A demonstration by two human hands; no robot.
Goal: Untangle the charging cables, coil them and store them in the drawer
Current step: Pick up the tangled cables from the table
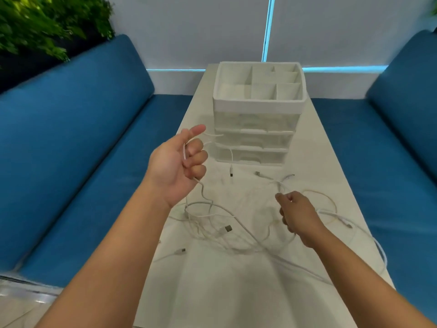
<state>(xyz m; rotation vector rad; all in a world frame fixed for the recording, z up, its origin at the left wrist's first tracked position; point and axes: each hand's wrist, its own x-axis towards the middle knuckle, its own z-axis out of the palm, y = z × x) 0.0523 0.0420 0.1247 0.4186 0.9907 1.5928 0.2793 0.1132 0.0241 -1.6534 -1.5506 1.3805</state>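
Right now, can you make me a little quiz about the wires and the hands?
1. True or false: the left hand holds a cable up off the table.
2. Which hand is nearer the drawers? A) left B) right
3. Fill in: the right hand pinches a cable low over the ____.

Key: 1 true; 2 A; 3 table. The drawers look closed, and no cable is coiled yet; the tangle lies between the hands.
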